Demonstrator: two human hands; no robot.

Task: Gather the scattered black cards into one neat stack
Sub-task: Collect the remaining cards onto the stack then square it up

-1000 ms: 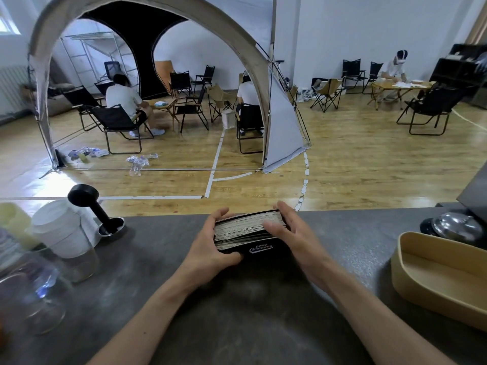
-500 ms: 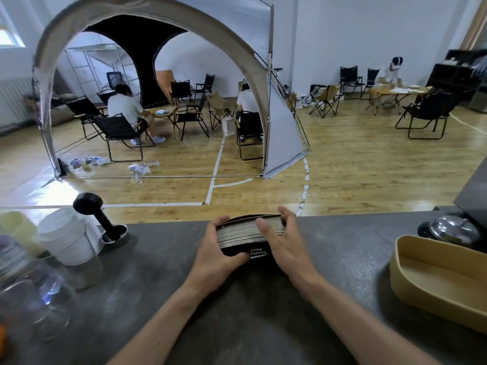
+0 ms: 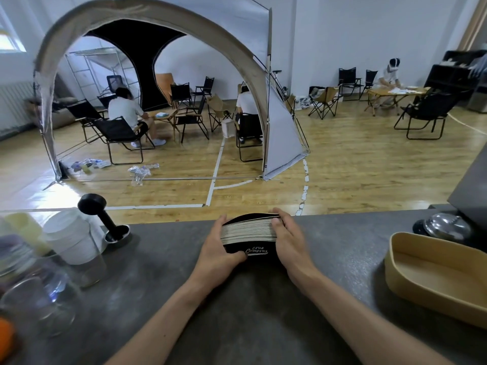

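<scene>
- Near the far edge of the grey surface [image 3: 158, 299], about midway along it, the stack of black cards [image 3: 249, 231] sat gathered between both hands, pale card edges facing the camera.
- Left hand [image 3: 217, 252] gripped the stack's left side: fingers curled round the far left corner, thumb tucked under the near edge beside the white lettering on the black bottom card.
- Right hand [image 3: 288, 242] clamped the right side, fingers wrapped over the top far corner, palm against the stack's right end.
- Top of the stack showed black and bowed slightly upward; the edges looked fairly even, though not perfectly flush.
- Over toward the left edge, a black-handled tamper [image 3: 105, 217] stood tilted in its small round base, just beside a white paper cup [image 3: 69, 237].
- Clear glassware [image 3: 39, 293] crowded the near left corner, blurred.
- Along the right edge lay a tan oblong tray [image 3: 432, 293], well apart from the hands, with a silver call bell [image 3: 445, 227] behind it near the far edge.
- Beyond the surface, a wooden floor [image 3: 355, 167], folding chairs and an arched tent frame [image 3: 147, 19], with seated people at tables.
</scene>
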